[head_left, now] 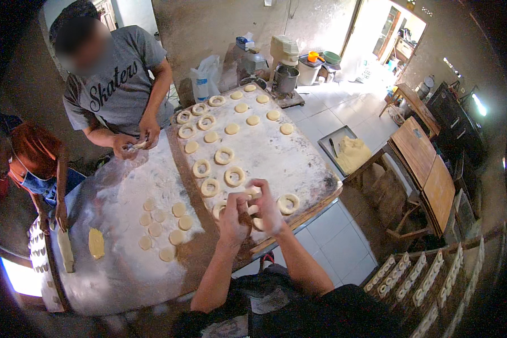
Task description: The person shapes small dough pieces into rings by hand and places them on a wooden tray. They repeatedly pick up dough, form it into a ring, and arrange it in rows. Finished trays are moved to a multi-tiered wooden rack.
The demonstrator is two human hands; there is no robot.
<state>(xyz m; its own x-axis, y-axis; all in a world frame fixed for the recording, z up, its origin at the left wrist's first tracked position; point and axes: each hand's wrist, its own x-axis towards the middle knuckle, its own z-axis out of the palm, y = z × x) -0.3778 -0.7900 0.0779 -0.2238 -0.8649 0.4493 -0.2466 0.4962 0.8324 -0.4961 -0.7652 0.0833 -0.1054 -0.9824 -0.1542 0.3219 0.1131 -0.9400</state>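
Note:
Over the near edge of a flour-dusted board point(301, 152), my left hand point(235, 219) and my right hand point(270, 214) come together with curled fingers. Between them is a pale dough ring point(254, 192), mostly covered by the fingers. Beneath the hands, other dough pieces show only in part. A dough ring point(288, 204) lies just right of my right hand, and another ring point(234, 177) sits beyond my left hand. More rings stretch toward the far left of the board, with several flat dough discs point(253, 120) among them.
Left of the board, a floured metal table holds dough rounds point(178, 209) and a yellow dough slab point(96, 243). Across it, a person in grey point(118, 79) handles dough; another person point(36, 152) stands far left. A dough tray point(352, 153) lies right; filled racks point(422, 279) stand lower right.

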